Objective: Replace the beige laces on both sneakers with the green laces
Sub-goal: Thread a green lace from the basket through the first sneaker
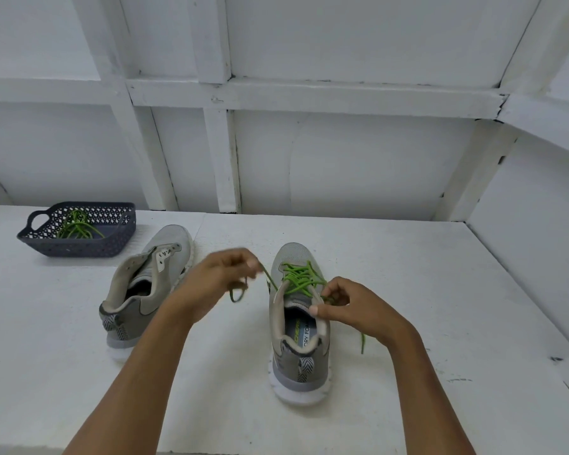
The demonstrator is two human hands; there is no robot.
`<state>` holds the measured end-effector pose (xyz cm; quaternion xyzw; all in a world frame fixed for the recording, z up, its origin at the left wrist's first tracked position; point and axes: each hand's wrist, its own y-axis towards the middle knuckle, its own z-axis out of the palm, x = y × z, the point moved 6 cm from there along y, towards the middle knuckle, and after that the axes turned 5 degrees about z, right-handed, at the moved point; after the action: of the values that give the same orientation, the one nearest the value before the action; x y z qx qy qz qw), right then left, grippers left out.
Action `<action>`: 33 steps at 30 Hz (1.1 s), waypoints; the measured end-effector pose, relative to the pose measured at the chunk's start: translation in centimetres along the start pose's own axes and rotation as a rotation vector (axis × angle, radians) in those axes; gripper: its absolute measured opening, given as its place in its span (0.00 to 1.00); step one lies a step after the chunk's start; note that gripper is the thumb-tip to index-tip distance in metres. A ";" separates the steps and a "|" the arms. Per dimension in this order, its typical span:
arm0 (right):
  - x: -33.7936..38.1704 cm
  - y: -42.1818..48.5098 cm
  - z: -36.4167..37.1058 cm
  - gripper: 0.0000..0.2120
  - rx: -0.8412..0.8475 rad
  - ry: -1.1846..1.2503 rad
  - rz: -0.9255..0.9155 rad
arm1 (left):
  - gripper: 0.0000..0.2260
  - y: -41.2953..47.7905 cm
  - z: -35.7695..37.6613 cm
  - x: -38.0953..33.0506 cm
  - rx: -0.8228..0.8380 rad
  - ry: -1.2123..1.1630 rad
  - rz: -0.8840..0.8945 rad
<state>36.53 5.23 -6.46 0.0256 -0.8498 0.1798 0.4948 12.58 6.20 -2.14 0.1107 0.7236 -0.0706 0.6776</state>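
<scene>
Grey mesh sneaker (pixel 298 356), between your hands: laced with thin green cord lace (pixel 301 279). Your left hand (pixel 220 277) pinches one end, your right hand (pixel 352 310) the other, likely to even tension. Unlaced grey sneaker (pixel 145 290): left of left hand.

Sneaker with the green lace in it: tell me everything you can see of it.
The grey mesh sneaker with white sole stands upright on the white table, heel toward the camera, toe away. A chevron-patterned pull tab sits at the heel; the insole carries printed text. A green lace criss-crosses its eyelets, untied. The left hand pinches one lace end, the right hand the other, at the collar.
</scene>
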 end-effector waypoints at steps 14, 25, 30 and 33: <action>0.6 0.4 0.0 0.15 0.026 0.016 -0.055 | 0.04 -0.7 1.2 1.4 0.341 0.382 -0.157; 0.8 0.1 -0.3 0.10 0.093 -0.035 -0.101 | 0.13 1.3 0.0 2.5 -0.089 -0.439 -0.147; 0.7 0.3 -1.3 0.13 0.025 -0.108 -0.061 | 0.05 1.5 0.2 3.3 0.029 0.056 -0.156; 1.9 0.4 -2.0 0.07 -0.112 -0.064 -0.139 | 0.05 1.2 0.9 2.2 0.206 0.336 -0.056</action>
<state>37.16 6.55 -4.02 0.0625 -0.8701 0.0962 0.4793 13.58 7.24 -4.38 0.1694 0.8183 -0.1436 0.5301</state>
